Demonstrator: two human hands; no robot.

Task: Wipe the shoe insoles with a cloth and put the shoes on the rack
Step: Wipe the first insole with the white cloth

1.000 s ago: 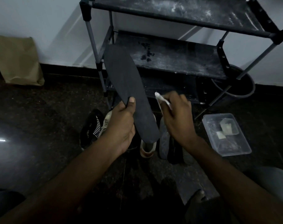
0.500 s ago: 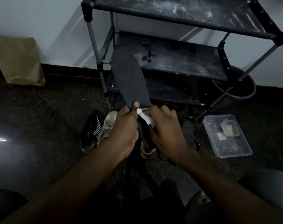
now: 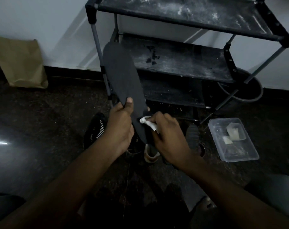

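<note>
A black insole [image 3: 124, 90] is held up in front of the shoe rack [image 3: 181, 63], its long axis running from lower right to upper left, the broad rounded toe end pointing up and away toward the rack's left post. The left hand [image 3: 120, 128] grips it near the lower third, thumb pressed flat on the near face and the other fingers curled behind. The right hand [image 3: 167, 136] has its fingers bunched tight around a small white cloth [image 3: 148, 123], whose crumpled tip touches the insole's right edge close to the heel end.

Beneath the hands, on the dark speckled floor [image 3: 58, 113], lie several shoes: a black shoe with white stripes [image 3: 96, 129] at left, a pale sneaker [image 3: 150, 153] in the middle, partly hidden by the hands, and a dark shoe [image 3: 192, 134] at right. A clear plastic container [image 3: 233, 141] sits further right, holding folded white pieces. A brown paper bag [image 3: 20, 63] leans against the wall at left. The rack's shelves are dusty.
</note>
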